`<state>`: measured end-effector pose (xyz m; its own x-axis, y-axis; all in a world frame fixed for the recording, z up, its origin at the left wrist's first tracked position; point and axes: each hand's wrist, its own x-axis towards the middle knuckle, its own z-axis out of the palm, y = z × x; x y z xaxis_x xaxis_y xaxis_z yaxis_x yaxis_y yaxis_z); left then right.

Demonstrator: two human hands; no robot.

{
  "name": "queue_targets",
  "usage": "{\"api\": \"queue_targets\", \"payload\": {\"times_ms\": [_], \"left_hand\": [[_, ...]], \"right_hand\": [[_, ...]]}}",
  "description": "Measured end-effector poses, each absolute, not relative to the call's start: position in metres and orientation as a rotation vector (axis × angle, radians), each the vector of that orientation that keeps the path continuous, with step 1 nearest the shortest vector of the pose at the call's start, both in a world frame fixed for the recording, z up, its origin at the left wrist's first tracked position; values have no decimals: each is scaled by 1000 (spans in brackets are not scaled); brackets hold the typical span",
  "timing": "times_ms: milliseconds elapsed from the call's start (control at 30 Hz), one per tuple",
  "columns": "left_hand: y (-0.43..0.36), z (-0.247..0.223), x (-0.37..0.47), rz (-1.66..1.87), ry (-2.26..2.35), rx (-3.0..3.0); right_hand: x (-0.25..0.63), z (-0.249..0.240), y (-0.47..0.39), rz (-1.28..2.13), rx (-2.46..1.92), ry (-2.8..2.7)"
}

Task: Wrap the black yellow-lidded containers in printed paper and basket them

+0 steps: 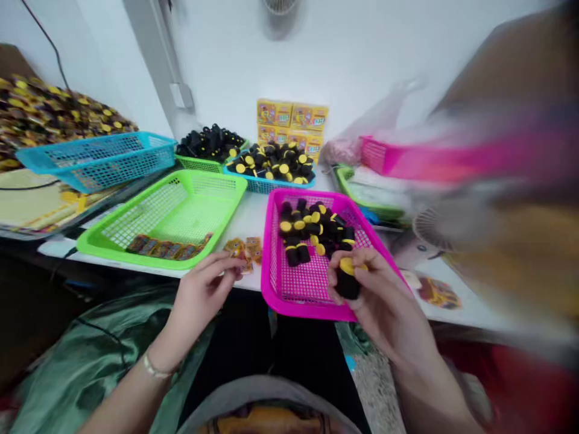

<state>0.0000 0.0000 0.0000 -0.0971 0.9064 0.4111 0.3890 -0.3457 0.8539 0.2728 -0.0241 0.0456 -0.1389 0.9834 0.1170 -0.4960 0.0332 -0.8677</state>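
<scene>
My right hand [384, 295] grips a small black cylinder with a yellow top [347, 283], held upright over the near right corner of a pink basket [298, 301]. More such black and yellow cylinders [312, 226] lie loose in that basket. My left hand [210, 289] has its thumb and index finger pinched at the edge of small orange printed labels [253, 247] on the white table. One label seems to be between the fingertips. Left of it stands a green basket [199, 187], with a row of wrapped printed pieces [165, 248] along its near side.
Behind are a blue basket of black and yellow cylinders [271, 166], a basket of black pieces [210, 143] and stacked yellow boxes [292, 123]. A blue basket [113, 160] stands left, near a large heap of pieces [54, 120]. A small fan [432, 229] and blurred objects are at right.
</scene>
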Motion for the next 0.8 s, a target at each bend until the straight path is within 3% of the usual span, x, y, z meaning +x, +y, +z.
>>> {"api": "queue_targets", "payload": {"times_ms": [133,367,633,800], "left_hand": [[-20,0,1,1502,1336,1502],[-41,11,32,1498,961,1241],[-44,14,43,1563,844,1892],[-44,11,47,1497,806,1990]], "right_hand": [[266,43,-32,1455,-675,-1060],[244,51,-38,1140,-658,-1078],[228,49,-44,1056,-605,-1132],[219,45,-41,1024,-681,-1163]]}}
